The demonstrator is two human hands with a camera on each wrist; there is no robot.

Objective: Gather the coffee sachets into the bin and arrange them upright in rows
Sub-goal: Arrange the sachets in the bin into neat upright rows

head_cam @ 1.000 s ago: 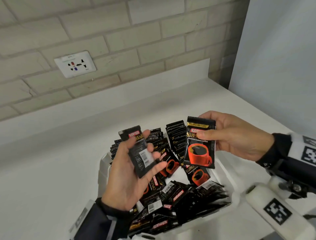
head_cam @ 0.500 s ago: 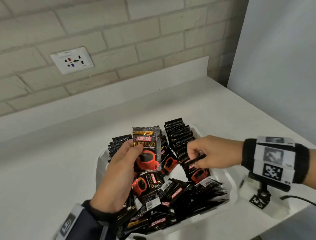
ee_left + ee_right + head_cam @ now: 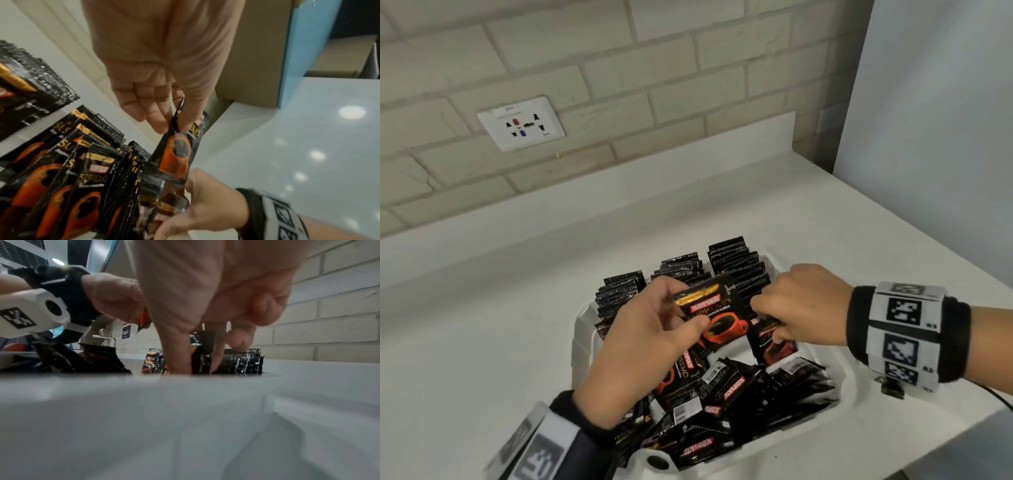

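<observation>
Sachets (image 3: 739,404) lay loose and jumbled in the near part of the white bin (image 3: 582,342), black packs facing every way, some showing barcodes. Above that heap the left hand (image 3: 640,346) held one coffee sachet (image 3: 714,317) face up, thumb pressed on its front and fingers curled behind it; the left wrist view showed the same pack pinched at its top edge. Just beside it, the right hand (image 3: 804,305) reached down into the bin, its grip closed on a second sachet (image 3: 774,342) that stood nearly upright between thumb and fingers; the right wrist view showed thumb and a finger (image 3: 179,353) pointing straight down among the packs. Beyond both hands, three rows of upright sachets (image 3: 736,267) stood packed edge to edge against the bin's far wall. The bin sat on a white bench (image 3: 482,325), which ran back to a pale brick wall (image 3: 688,68) carrying a white socket plate (image 3: 521,124)
</observation>
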